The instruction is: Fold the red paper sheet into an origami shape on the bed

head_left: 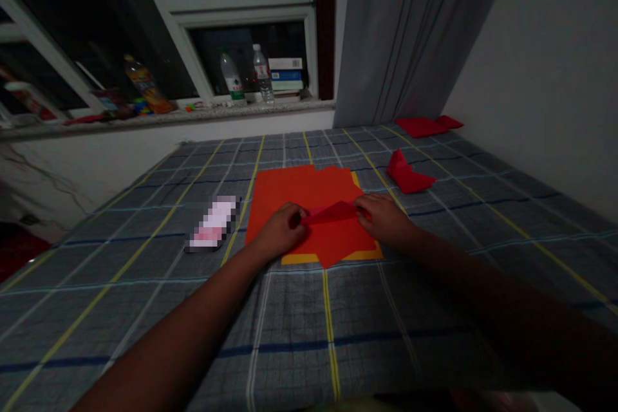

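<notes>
Between my hands is a folded piece of red paper (333,211), its middle rising to a low peak. My left hand (282,230) pinches its left end, fingers closed. At the other end my right hand (383,220) grips it between thumb and fingers. Under it lies a stack of orange-red paper sheets (284,190), with a yellow sheet (302,259) showing along the near edge. To the right of the stack sits a folded red paper shape (408,177) with a pointed upright part.
A phone (212,224) with a blurred-out screen lies left of the sheets on the checked cloth (290,335). More red paper (421,127) rests at the far right by the curtain (400,32). Bottles (263,74) and stacked boxes (286,74) stand on the windowsill.
</notes>
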The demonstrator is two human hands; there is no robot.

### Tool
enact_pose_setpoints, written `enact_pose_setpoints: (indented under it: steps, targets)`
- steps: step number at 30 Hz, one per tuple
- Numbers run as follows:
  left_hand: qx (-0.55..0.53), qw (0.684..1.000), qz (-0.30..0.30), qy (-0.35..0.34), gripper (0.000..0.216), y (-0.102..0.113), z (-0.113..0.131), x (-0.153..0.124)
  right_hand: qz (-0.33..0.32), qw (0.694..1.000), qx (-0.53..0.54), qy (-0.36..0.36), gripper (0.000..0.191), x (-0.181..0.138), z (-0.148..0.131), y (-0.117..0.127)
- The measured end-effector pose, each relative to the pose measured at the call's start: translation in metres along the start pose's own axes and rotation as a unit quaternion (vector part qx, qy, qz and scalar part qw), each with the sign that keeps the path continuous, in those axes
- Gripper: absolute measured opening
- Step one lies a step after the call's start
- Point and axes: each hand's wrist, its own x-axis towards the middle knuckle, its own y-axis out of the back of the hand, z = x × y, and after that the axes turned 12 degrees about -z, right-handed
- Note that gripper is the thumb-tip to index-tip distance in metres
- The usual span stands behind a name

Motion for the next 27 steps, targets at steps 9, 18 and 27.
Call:
enact_pose_setpoints:
  steps: [9,18,27]
  targets:
    - [0.051,0.998,-0.021,-0.008,0.007,0.002,0.003,0.002,0.004,1.000,0.008,0.005,0.020,0.000,-0.001,0.000]
    - [0.095,0.995,-0.040,0.003,0.010,0.014,0.001,0.004,-0.012,1.000,0.022,0.013,0.026,0.001,0.002,0.001]
    - [0.131,0.991,-0.035,-0.004,0.010,0.020,-0.005,0.004,-0.015,0.998,0.061,0.027,0.032,0.001,0.016,0.003]
